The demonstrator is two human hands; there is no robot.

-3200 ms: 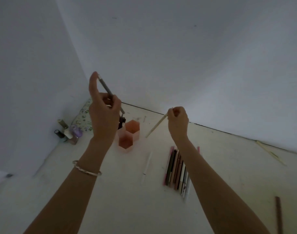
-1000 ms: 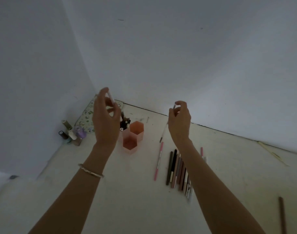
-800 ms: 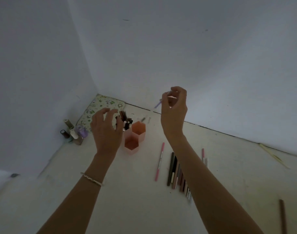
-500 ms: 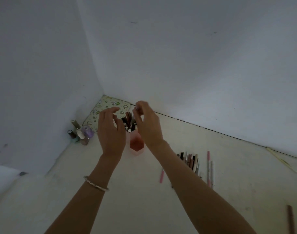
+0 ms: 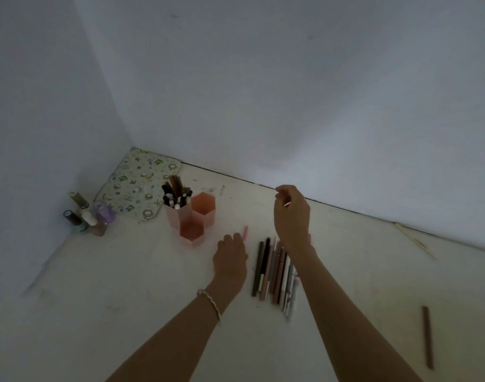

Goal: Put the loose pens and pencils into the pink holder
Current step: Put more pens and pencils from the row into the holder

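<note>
The pink holder (image 5: 192,232) has three hexagonal cups and stands on the white surface near the corner. Its back-left cup holds several pens (image 5: 176,194); the other two cups look empty. My left hand (image 5: 230,259) is down on the surface right of the holder, with its fingers curled over a pink pen (image 5: 245,233) whose tip sticks out beyond them. A row of several loose pens and pencils (image 5: 273,271) lies beside that hand. Above the far end of the row hovers my right hand (image 5: 290,216), fingers loosely bent and holding nothing.
A floral pouch (image 5: 138,186) lies in the corner behind the holder, and several small bottles (image 5: 87,217) stand at the left wall. A brown pencil (image 5: 427,336) lies alone at the right. A pale stick (image 5: 414,239) rests by the back wall.
Both hands have left the holder after dropping pens into it. My left hand has dropped to the pink pen on the surface. My right hand has swung back right over the row.
</note>
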